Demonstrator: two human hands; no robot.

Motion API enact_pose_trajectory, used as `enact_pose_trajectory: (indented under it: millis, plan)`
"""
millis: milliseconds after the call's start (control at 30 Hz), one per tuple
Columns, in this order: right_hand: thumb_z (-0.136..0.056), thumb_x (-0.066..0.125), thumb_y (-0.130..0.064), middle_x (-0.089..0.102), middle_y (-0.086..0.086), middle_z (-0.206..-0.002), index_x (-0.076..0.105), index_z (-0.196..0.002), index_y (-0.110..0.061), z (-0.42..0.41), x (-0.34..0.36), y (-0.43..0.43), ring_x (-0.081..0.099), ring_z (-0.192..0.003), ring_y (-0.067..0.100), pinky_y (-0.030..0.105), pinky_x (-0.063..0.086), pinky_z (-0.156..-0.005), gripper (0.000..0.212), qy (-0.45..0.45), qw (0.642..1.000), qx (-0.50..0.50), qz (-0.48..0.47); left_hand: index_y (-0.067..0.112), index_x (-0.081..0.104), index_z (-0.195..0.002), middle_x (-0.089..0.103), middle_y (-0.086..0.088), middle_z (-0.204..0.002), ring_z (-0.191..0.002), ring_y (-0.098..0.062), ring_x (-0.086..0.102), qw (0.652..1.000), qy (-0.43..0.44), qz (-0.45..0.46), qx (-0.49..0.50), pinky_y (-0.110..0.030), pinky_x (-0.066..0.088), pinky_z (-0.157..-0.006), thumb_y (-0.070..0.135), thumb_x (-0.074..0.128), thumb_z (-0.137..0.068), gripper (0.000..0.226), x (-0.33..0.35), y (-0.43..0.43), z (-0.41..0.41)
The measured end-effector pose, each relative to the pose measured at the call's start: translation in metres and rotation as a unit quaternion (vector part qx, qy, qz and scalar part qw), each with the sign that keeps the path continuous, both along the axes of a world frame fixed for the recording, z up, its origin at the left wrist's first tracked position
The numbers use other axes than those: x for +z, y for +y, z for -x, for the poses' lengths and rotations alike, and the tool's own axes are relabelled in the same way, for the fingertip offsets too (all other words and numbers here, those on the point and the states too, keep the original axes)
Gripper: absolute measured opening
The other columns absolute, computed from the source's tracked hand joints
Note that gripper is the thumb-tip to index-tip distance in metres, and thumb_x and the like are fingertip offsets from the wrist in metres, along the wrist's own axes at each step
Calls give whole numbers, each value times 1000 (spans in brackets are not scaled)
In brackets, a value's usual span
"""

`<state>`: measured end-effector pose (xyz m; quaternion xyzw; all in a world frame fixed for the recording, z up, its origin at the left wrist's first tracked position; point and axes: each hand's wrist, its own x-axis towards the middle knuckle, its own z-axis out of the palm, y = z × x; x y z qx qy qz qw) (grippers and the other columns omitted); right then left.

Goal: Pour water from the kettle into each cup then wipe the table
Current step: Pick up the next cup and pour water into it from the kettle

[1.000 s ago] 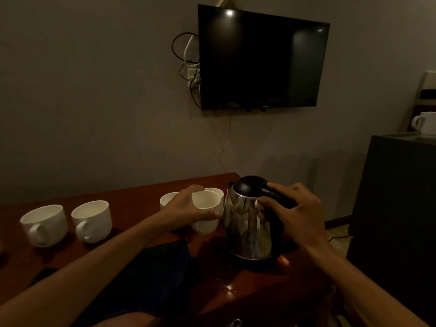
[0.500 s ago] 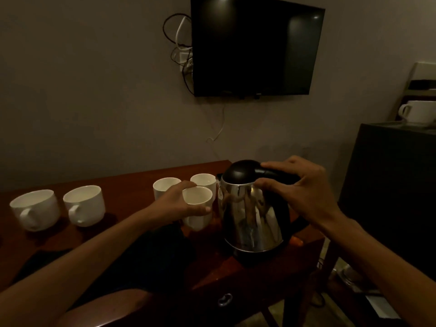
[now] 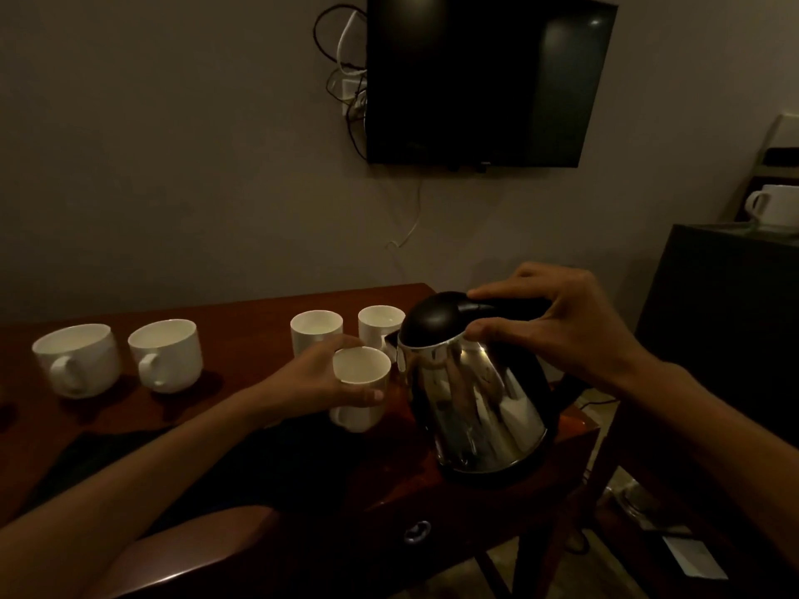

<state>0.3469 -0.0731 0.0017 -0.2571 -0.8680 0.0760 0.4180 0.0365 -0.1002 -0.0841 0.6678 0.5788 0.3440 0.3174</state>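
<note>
Five white cups on the dark wood worktop [image 3: 242,309], pretty dim room. The left hand [image 3: 311,382] is wrapped round one small cup [image 3: 361,373], thumb across the front, holding it just left of the kettle [image 3: 475,408] spout. Can't tell if it's lifted or resting. The other small cups [image 3: 316,335] [image 3: 380,324] stand right behind it, nearer the wall. The wider mugs [image 3: 75,358] [image 3: 166,354] sit well off to the left, handles facing me. The right hand [image 3: 562,326] is curled round the black handle on top of the kettle, which stands on its base at the worktop's right end. A dark cloth [image 3: 225,464] lies under the left forearm. There's a TV [image 3: 484,80] on the wall and a white mug [image 3: 778,207] on the cabinet [image 3: 717,317] far right.
</note>
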Motion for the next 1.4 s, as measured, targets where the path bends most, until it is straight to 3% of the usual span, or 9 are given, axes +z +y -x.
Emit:
enact_pose_trajectory:
  millis: [133,233,433,667,967,1200,1400]
  plan:
    - [-75,71,-54,68,-7,-100,72,-112,-28,11,5,0,67,-89,8,33,60,-74,45,-44,999,22,13,24,46,-135,52,13,-125,-113,-3,53,1000,-11,4,-18,-19,48,-85,44,82,-60,85,1,-6,4]
    - [-77,74,-49,68,-9,-100,74,-113,-26,17,9,2,67,-90,7,31,60,-75,43,-61,998,29,15,26,47,-134,53,15,-125,-114,-2,53,1000,-3,0,-18,-20,49,-87,44,83,-60,85,-4,-10,7]
    - [-79,71,-52,65,-11,-97,73,-117,-29,30,20,1,65,-85,6,29,58,-68,44,-120,992,44,5,27,50,-135,56,10,-130,-122,-8,54,1000,-4,0,-14,-33,51,-100,49,87,-59,87,-11,-14,18]
    - [-79,75,-46,58,-20,-90,74,-115,-29,41,30,1,62,-86,-2,10,48,-67,40,-170,983,66,5,29,45,-135,50,12,-134,-124,-7,49,1000,-24,7,-11,-23,47,-95,44,85,-63,84,-19,-16,18]
    - [-78,68,-58,63,-15,-96,73,-115,-34,54,45,3,62,-86,3,14,50,-66,45,-228,972,61,5,28,47,-133,52,11,-132,-122,-6,52,998,-48,8,-29,-24,49,-94,44,84,-61,83,-22,-17,20]
    - [-81,75,-48,59,-18,-90,74,-116,-31,59,49,4,60,-85,0,14,47,-63,39,-241,969,51,2,32,46,-133,50,13,-134,-121,-3,51,998,-51,7,-39,-22,50,-92,38,86,-67,77,-26,-16,22]
    - [-82,78,-42,55,-22,-87,74,-115,-30,61,53,2,57,-86,-7,8,45,-70,35,-252,966,53,3,42,45,-124,51,13,-132,-121,-3,52,998,-51,-2,-40,-20,49,-89,40,86,-66,71,-27,-17,21]
